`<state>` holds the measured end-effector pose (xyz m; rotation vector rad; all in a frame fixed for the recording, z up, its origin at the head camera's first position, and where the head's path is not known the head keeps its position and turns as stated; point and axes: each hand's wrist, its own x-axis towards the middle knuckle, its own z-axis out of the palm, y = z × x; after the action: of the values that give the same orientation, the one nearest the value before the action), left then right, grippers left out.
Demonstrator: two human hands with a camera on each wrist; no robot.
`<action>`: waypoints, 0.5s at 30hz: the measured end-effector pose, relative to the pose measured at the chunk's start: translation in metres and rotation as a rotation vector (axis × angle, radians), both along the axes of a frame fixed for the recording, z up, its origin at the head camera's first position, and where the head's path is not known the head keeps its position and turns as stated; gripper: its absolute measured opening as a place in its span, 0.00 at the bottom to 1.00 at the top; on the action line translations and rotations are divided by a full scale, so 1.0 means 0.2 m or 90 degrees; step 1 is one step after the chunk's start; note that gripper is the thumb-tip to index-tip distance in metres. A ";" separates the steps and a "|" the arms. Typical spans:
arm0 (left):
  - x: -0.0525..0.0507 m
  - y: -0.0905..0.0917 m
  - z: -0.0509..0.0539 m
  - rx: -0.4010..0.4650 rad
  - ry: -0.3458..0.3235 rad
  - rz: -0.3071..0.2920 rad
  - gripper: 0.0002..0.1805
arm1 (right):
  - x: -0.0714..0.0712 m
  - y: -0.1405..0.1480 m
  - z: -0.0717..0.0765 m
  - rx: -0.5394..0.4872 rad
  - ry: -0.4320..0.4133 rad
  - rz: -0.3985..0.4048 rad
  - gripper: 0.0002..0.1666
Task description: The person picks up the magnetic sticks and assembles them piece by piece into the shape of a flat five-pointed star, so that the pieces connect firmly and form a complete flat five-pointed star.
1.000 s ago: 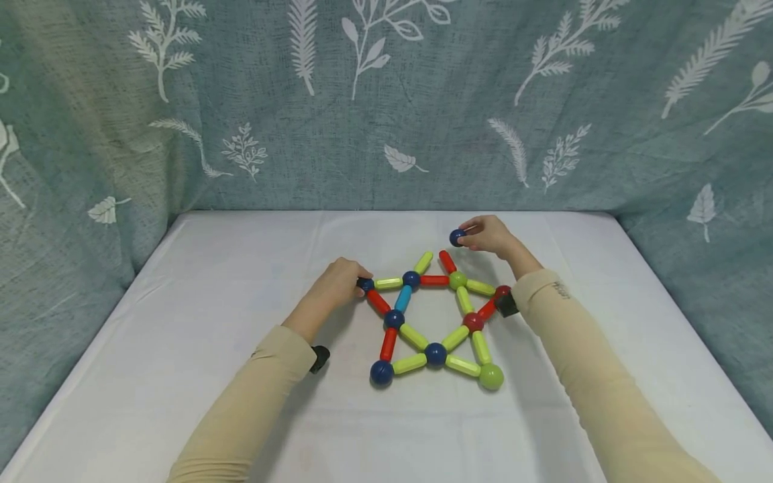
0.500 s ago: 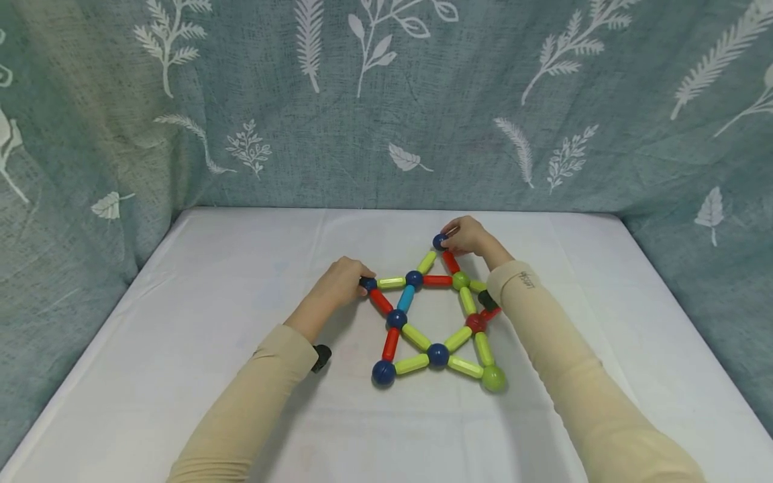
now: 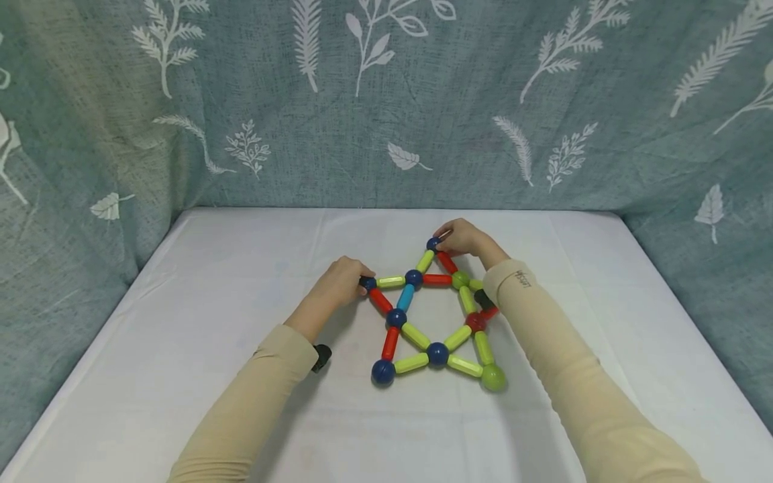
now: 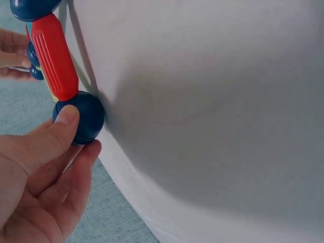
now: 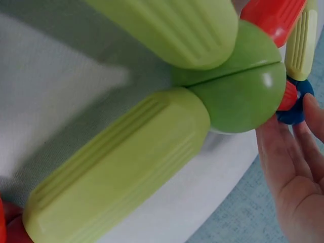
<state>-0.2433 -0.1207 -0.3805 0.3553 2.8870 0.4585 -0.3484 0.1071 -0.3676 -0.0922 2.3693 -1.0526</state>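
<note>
A star-shaped frame of magnetic rods and balls lies in front of me in the head view. My left hand (image 3: pixel 339 283) pinches the blue ball (image 4: pixel 90 117) at its left tip between thumb and fingers; a red rod (image 4: pixel 54 56) joins that ball. At the far tip, my right hand (image 3: pixel 466 239) pinches another blue ball (image 3: pixel 433 244). That ball meets the ends of a yellow-green rod (image 3: pixel 425 260) and a red rod (image 3: pixel 447 262). In the right wrist view a green ball (image 5: pixel 243 83) fills the middle, with my right fingers beyond it. My right sleeve hides the frame's right tip.
The frame's near side has a blue ball (image 3: pixel 383 372) at the left corner and a green ball (image 3: pixel 494 378) at the right. A white cloth (image 3: pixel 181 349) covers the table. Behind it hangs a green-blue curtain (image 3: pixel 338 174) with white leaf prints.
My right hand has moved left with the blue ball, from apart to touching the two far rod ends. The left hand keeps its hold on the left tip ball.
</note>
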 end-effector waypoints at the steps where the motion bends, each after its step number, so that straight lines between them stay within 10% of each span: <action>1: 0.00 0.00 0.00 0.001 0.000 0.001 0.20 | 0.00 0.00 0.00 0.003 -0.002 0.003 0.21; 15: -0.02 -0.01 -0.01 -0.003 -0.002 -0.007 0.19 | 0.13 0.23 0.05 -0.099 0.014 0.079 0.25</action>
<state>-0.2468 -0.1224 -0.3833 0.3687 2.8814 0.4492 -0.3221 0.1529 -0.3580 -0.3048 2.2653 -1.1787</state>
